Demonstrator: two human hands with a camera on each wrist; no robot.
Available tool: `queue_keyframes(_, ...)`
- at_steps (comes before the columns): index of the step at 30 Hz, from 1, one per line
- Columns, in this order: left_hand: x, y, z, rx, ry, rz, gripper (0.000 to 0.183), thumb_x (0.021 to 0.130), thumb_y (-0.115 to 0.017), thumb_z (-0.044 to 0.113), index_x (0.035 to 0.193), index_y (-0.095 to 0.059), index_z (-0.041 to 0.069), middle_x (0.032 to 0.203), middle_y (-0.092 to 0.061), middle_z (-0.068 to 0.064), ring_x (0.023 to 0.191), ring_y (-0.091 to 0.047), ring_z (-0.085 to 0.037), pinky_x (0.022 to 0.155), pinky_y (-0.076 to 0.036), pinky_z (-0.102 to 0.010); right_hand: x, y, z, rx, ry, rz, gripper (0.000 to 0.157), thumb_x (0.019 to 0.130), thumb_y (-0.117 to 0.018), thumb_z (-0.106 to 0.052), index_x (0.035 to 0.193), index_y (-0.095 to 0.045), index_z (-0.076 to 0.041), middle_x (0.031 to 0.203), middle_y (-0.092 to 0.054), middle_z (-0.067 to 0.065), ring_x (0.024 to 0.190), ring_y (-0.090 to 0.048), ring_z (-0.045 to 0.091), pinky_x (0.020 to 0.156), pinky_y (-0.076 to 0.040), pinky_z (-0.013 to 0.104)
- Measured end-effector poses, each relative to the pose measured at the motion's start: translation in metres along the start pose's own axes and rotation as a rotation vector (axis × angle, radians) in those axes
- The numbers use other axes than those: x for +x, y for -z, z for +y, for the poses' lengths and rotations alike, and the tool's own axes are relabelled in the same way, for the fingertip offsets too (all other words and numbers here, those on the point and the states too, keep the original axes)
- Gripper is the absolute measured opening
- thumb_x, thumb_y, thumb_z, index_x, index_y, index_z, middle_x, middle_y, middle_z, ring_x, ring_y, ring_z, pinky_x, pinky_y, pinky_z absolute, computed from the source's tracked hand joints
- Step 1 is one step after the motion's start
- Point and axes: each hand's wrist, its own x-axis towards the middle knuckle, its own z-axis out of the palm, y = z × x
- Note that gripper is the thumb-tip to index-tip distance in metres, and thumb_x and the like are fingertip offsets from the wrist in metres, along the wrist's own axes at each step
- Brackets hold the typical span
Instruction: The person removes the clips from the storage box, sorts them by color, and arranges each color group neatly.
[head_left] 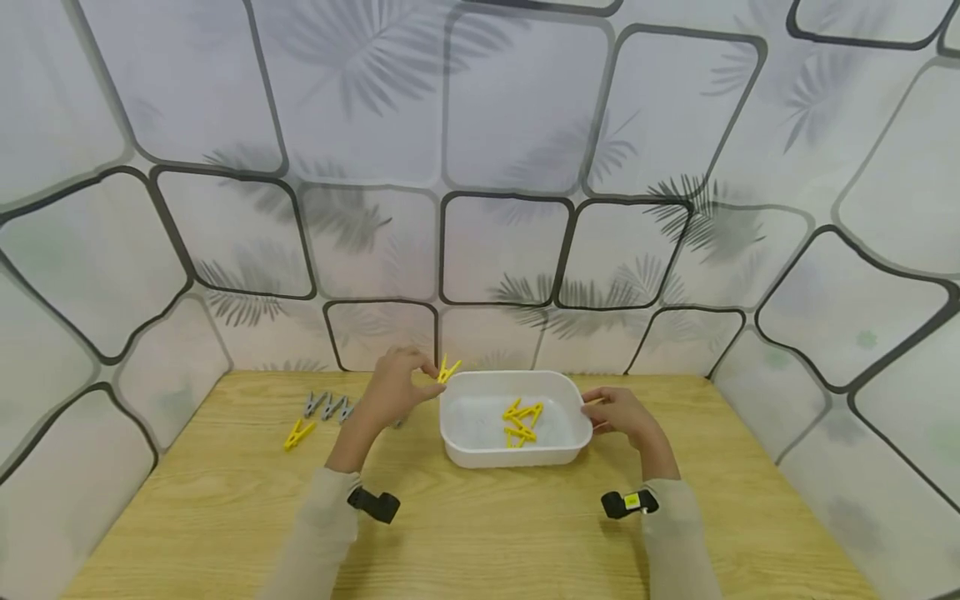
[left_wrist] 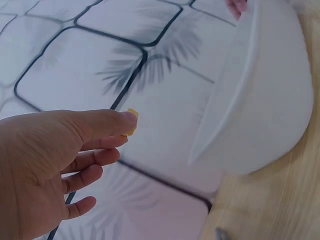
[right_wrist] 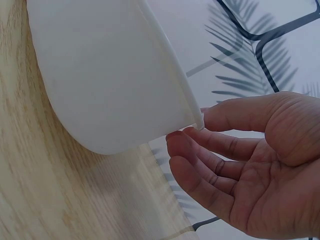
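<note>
In the head view my left hand [head_left: 396,387] is at the left end of a white plastic tub [head_left: 517,457]. It pinches a yellow clothespin [head_left: 447,369] between thumb and fingertips, just above the rim. Only a small yellow piece of that clothespin [left_wrist: 131,122] shows in the left wrist view; the hand hides the rest. At the tub's right end, my right hand [head_left: 622,414] holds the rim, with the thumb side at the top edge and curled fingers [right_wrist: 200,185] just below it. Several yellow clothespins [head_left: 521,433] lie in a loose heap inside the tub.
Left of the tub, a yellow clothespin [head_left: 299,434] lies on the wooden table [head_left: 480,533]. Several grey clothespins [head_left: 328,407] lie behind it, partly hidden by my left hand and arm. A patterned wall covering [head_left: 502,250] encloses the table's back and sides.
</note>
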Motion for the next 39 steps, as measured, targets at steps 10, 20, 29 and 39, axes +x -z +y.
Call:
queue_keyframes(10,-0.03,0.042,-0.044,0.014,0.086,0.053,0.018,0.085,-0.082,0.017,0.095,-0.076,0.004,0.107,-0.069,-0.016,0.11,-0.059,-0.044,0.105,-0.039,-0.065,0.0,-0.002,0.001,0.011,0.014,0.002,0.042,0.099,-0.061,-0.011,0.133,-0.054,0.014,0.109,-0.071,0.023,0.085,-0.07,0.016,0.082,-0.061,0.041)
queue_keyframes(20,-0.065,0.059,-0.079,0.094,0.168,0.006,0.017,0.085,-0.082,0.019,0.09,-0.075,0.005,0.104,-0.07,-0.019,0.109,-0.059,-0.048,0.094,-0.044,-0.065,0.001,-0.002,0.004,0.008,-0.003,0.004,0.041,0.098,-0.063,-0.01,0.131,-0.055,0.014,0.104,-0.073,0.018,0.083,-0.069,0.016,0.08,-0.061,0.041)
queue_keyframes(29,-0.092,0.059,-0.1,0.14,0.232,-0.022,0.018,0.084,-0.082,0.022,0.086,-0.075,0.006,0.11,-0.068,-0.026,0.107,-0.056,-0.054,0.09,-0.041,-0.071,-0.001,-0.003,0.002,0.002,-0.005,0.013,0.041,0.099,-0.062,-0.01,0.131,-0.055,0.014,0.102,-0.073,0.018,0.084,-0.069,0.017,0.078,-0.061,0.038)
queue_keyframes(39,-0.105,0.058,-0.115,0.211,0.266,-0.023,0.021,0.084,-0.082,0.025,0.081,-0.068,0.01,0.102,-0.062,-0.019,0.108,-0.051,-0.05,0.083,-0.039,-0.067,0.0,-0.002,0.002,0.004,-0.004,0.014,0.041,0.098,-0.062,-0.01,0.131,-0.056,0.014,0.104,-0.073,0.021,0.083,-0.07,0.016,0.078,-0.061,0.038)
